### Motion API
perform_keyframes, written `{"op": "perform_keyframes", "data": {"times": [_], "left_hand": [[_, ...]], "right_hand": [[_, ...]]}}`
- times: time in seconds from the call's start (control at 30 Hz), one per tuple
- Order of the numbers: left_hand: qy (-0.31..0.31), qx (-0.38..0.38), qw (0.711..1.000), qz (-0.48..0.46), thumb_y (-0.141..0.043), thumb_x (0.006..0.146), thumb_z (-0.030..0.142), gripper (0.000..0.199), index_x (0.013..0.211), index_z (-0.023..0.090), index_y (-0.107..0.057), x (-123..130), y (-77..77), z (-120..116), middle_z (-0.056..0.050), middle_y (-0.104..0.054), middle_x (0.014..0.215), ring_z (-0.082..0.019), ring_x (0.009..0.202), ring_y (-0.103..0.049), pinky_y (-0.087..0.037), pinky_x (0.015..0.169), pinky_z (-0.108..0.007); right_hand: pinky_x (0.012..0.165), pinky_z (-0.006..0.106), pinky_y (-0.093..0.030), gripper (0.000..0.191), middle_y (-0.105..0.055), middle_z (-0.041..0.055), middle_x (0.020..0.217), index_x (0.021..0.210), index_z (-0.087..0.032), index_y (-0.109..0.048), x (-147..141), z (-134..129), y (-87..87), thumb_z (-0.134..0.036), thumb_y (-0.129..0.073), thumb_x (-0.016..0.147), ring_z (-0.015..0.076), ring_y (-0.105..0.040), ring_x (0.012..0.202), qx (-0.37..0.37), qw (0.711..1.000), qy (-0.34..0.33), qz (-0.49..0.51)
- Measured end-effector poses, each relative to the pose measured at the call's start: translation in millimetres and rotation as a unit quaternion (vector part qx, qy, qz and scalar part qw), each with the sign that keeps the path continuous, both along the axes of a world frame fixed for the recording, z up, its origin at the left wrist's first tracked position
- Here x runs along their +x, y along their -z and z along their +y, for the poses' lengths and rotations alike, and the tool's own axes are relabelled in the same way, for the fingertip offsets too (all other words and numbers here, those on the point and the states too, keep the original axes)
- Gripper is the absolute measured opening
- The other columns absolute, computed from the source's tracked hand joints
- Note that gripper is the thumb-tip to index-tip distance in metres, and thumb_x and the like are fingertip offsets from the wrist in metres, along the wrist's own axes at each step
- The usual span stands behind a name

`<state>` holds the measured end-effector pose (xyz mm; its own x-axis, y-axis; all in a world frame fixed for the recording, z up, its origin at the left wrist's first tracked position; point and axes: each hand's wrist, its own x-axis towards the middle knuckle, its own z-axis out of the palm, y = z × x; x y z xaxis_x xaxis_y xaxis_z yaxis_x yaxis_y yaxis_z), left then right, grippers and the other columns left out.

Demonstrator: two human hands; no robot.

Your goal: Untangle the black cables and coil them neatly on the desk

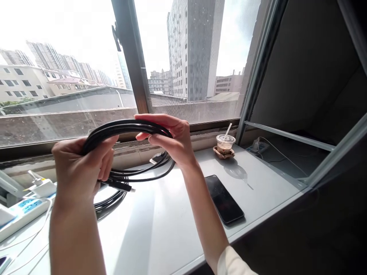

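Note:
A coiled black cable (129,126) is held up above the white desk, its loops spanning both hands. My left hand (83,164) is wrapped around the left side of the coil. A black connector with a light metal tip (119,185) sticks out below that hand. On the right side, my right hand (172,139) pinches the coil between thumb and fingers. Behind the left wrist, more black cable loops (113,200) lie low over the desk. Another plug end (157,158) shows near the right part of the loops, its kind unclear.
A black phone (225,198) lies right of my right forearm on the desk (177,229). Farther back, a lidded drink cup (225,143) with a straw sits in a cardboard holder. At left is a white power strip (28,208) with plugs and white cords. Windows rise behind.

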<state>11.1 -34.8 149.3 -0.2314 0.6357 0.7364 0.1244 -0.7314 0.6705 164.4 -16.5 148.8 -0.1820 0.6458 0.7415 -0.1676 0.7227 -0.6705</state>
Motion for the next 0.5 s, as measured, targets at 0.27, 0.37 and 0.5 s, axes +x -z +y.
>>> {"op": "perform_keyframes", "data": {"times": [0.27, 0.37, 0.5], "left_hand": [[-0.016, -0.061, 0.98, -0.187, -0.07, 0.052, 0.014, 0.049, 0.031, 0.019, -0.026, -0.5, -4.2, 8.2, 0.006, -0.022, 0.026, -0.006, 0.02, -0.018, -0.005, 0.027, -0.024], [-0.016, -0.034, 0.979, -0.202, -0.068, 0.051, 0.012, 0.047, 0.03, 0.018, -0.027, 3.9, -5.1, 5.5, 0.006, -0.023, 0.026, -0.006, 0.021, -0.018, -0.006, 0.028, -0.025], [-0.019, -0.018, 0.985, -0.173, -0.065, 0.055, 0.012, 0.048, 0.03, 0.018, -0.024, 8.4, -7.8, -2.3, 0.006, -0.021, 0.026, -0.005, 0.021, -0.016, -0.007, 0.029, -0.024]], "right_hand": [[0.057, 0.019, -0.036, 0.02, -0.053, -0.0047, 0.059, 0.068, -0.016, -0.059, -6.0, 6.7, 8.8, -0.028, -0.058, 0.083, 0.0067, -0.048, 0.057, 0.005, 0.978, 0.2, -0.054], [0.055, 0.019, -0.031, 0.036, -0.046, -0.0048, 0.054, 0.059, -0.015, -0.053, -4.4, 5.0, 10.8, -0.039, -0.055, 0.086, 0.006, -0.043, 0.054, -0.026, 0.971, 0.223, -0.078], [0.054, 0.019, -0.03, 0.037, -0.044, -0.0052, 0.053, 0.061, -0.015, -0.056, -0.5, -0.8, 10.1, -0.041, -0.054, 0.087, 0.0056, -0.043, 0.053, -0.022, 0.978, 0.19, -0.078]]}}
